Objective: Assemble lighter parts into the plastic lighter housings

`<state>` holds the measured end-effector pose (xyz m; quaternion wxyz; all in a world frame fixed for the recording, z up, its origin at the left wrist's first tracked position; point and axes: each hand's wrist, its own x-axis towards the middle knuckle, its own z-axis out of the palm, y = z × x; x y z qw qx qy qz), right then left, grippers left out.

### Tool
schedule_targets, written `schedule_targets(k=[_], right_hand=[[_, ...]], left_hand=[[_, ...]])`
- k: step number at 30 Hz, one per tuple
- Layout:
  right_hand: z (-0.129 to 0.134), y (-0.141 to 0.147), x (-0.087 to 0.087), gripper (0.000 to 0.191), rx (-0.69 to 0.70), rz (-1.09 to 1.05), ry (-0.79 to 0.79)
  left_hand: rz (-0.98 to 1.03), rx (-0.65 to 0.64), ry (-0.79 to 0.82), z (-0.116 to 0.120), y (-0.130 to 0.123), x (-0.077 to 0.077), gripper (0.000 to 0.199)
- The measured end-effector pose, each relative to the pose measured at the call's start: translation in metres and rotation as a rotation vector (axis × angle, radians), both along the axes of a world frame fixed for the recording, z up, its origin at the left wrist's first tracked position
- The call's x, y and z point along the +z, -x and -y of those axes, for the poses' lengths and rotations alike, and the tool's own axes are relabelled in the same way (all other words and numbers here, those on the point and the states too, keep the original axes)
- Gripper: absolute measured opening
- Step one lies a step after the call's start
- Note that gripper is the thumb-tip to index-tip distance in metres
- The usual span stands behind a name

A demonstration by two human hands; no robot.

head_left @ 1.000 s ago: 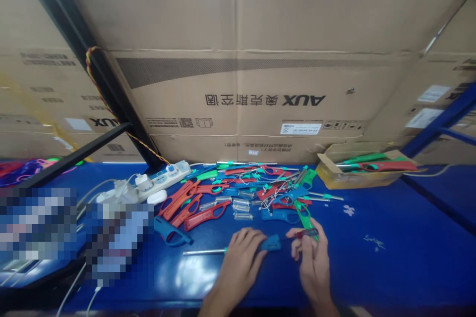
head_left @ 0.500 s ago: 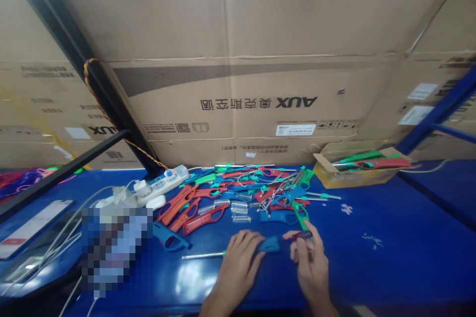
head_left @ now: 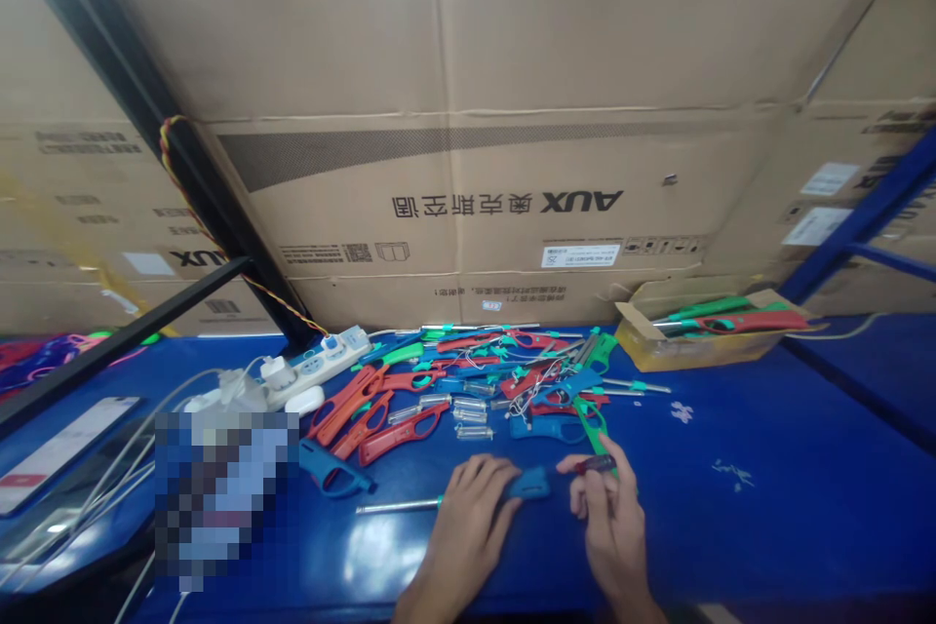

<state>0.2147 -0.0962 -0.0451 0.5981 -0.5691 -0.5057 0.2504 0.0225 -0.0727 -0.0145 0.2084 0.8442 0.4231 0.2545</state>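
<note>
My left hand (head_left: 475, 507) is closed over a long-necked blue lighter (head_left: 530, 485) lying on the blue table. Its metal tube (head_left: 399, 507) sticks out to the left, and its handle end shows past my fingers. Between the fingers of my right hand (head_left: 610, 512) is a small screwdriver (head_left: 596, 464) with a dark red handle, pointed left at the handle end of the lighter. Whether the tip touches the lighter, I cannot tell. Beyond my hands lies a pile of red, blue and green lighter parts (head_left: 406, 432), with clear small cylinders (head_left: 474, 432) among them.
At the back right stands an open carton (head_left: 702, 351) holding several lighters. A power strip (head_left: 314, 369) with plugs and white cables sits on the left, near a phone-like slab (head_left: 65, 444). Large cardboard boxes (head_left: 512, 49) form a wall behind the table, between metal posts (head_left: 197, 175).
Both hands keep almost the same place. The screwdriver's handle has turned slightly in my right fingers. The view has shifted very little.
</note>
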Motion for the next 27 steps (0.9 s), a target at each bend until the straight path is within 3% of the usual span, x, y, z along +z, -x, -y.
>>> schedule_targets(k=[27], right_hand=[[-0.0026,0.0025,0.0045,0.057,-0.015,-0.135,0.05]], left_hand=[[0.017,-0.003,0.0,0.0011,-0.0011,0.001,0.027]])
